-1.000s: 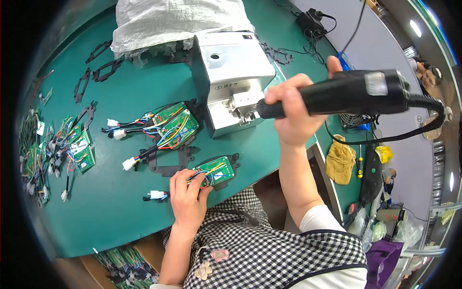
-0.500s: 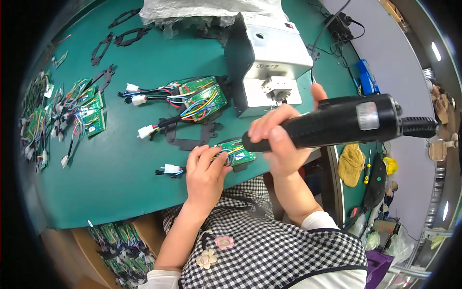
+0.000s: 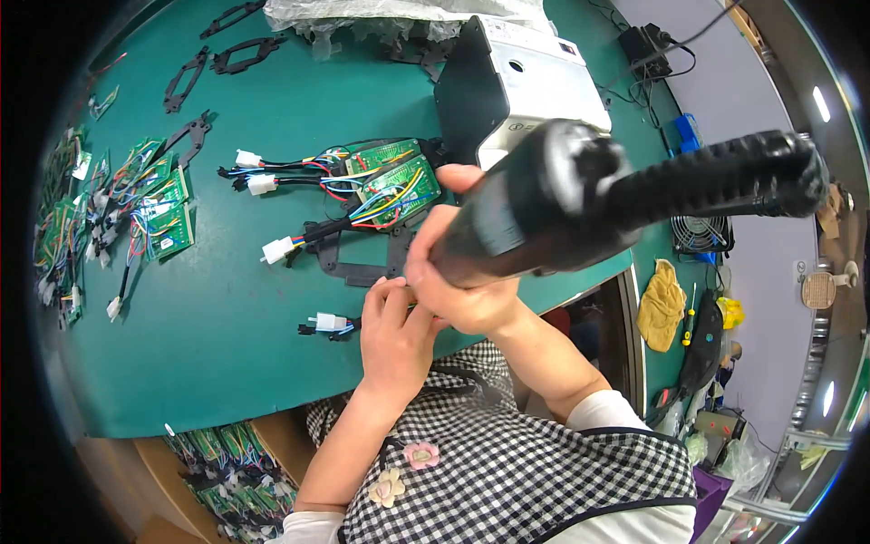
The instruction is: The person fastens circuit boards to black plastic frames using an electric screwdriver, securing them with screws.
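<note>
Right hand [image 3: 467, 281] is closed around a black electric screwdriver [image 3: 580, 204], which is held close to the camera with its thick cable end pointing to the right and its tip hidden behind the hands. Left hand [image 3: 394, 335] is pressed flat, fingers together, on something at the near edge of the green table [image 3: 227, 363]; what lies under it cannot be seen, and only a short black lead with a white connector [image 3: 328, 322] is seen leaving it to the left. Just beyond the hands, two green circuit boards [image 3: 391, 181] with coloured wires are laid on black plastic frames [image 3: 353, 258]. A white box-shaped machine [image 3: 535, 82] is placed behind them. More boards [image 3: 149, 204] are spread along the table's left side.
</note>
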A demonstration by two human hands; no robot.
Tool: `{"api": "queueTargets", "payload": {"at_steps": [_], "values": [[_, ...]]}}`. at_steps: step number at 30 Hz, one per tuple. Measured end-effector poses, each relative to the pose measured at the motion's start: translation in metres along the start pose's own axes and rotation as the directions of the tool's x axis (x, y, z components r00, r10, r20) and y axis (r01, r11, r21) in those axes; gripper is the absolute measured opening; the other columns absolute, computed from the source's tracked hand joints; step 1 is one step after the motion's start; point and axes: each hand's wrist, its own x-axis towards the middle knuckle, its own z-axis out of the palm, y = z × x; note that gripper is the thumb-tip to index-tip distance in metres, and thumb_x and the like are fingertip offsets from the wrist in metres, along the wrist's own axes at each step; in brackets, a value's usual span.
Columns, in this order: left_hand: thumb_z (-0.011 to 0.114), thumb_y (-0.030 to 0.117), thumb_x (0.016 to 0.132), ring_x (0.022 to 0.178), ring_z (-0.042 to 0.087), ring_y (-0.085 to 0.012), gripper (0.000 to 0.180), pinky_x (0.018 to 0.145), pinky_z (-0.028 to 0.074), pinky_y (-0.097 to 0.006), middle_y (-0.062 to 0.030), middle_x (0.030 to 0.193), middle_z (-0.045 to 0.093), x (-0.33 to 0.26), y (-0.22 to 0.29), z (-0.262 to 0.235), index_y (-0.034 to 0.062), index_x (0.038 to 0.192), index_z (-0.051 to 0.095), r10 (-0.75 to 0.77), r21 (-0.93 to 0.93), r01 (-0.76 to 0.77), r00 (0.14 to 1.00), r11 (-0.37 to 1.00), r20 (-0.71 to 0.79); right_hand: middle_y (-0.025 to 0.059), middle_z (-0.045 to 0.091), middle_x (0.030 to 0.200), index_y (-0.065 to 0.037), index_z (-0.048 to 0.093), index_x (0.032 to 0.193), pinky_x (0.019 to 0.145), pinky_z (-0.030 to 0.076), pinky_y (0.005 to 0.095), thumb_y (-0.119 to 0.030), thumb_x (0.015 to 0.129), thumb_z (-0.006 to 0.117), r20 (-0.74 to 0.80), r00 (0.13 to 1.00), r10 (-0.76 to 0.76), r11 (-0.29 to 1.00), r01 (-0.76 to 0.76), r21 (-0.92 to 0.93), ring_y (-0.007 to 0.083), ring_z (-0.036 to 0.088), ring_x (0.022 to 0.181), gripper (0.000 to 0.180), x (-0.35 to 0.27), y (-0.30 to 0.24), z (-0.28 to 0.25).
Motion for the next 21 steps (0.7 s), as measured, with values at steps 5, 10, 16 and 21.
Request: {"api": "queueTargets", "payload": {"at_steps": [5,10,16,21], "values": [[0.070,0.004,0.058,0.089,0.051,-0.0335,0.029,0.082,0.043,-0.045,-0.0095,0.088,0.054,0.003,0.001,0.003,0.0035,0.085,0.059,-0.029,-0.043,0.027,0.998,0.999,-0.050,0.0109,0.060,0.081,0.003,0.046,0.110,0.064,0.047,0.0267,-0.007,0.057,0.067,0.247,0.968,-0.034,0.990,0.068,-0.128,0.0165,0.058,0.066,0.058,0.012,0.004,-0.004],[0.072,0.006,0.056,0.088,0.051,-0.0318,0.032,0.081,0.043,-0.042,-0.0093,0.088,0.054,0.006,0.003,-0.002,0.0041,0.086,0.060,-0.020,0.007,0.019,0.999,1.000,0.036,0.0091,0.057,0.082,-0.001,0.057,0.072,0.070,0.046,0.0313,-0.009,0.062,0.066,0.071,0.984,-0.162,0.902,0.177,-0.394,0.0181,0.055,0.076,0.016,0.005,-0.011,-0.020],[0.075,0.004,0.054,0.089,0.050,-0.0281,0.045,0.076,0.041,-0.037,-0.0098,0.097,0.053,0.012,0.010,-0.011,0.0048,0.097,0.059,-0.082,0.029,0.079,0.991,0.996,0.103,0.0061,0.054,0.062,0.004,0.016,0.130,0.054,0.049,0.0273,0.003,0.073,0.057,-0.429,0.838,-0.337,0.930,0.366,-0.017,0.0142,0.054,0.052,0.070,0.052,-0.044,-0.093],[0.071,0.004,0.060,0.091,0.051,-0.0264,0.043,0.075,0.040,-0.038,-0.0078,0.100,0.054,0.013,0.006,-0.014,0.0059,0.101,0.060,-0.037,0.038,0.032,0.989,0.999,0.144,0.0058,0.053,0.059,0.003,0.020,0.130,0.052,0.045,0.0254,0.004,0.070,0.056,-0.284,0.937,-0.202,0.974,0.164,-0.154,0.0148,0.053,0.049,0.069,0.051,-0.037,-0.090]]}}
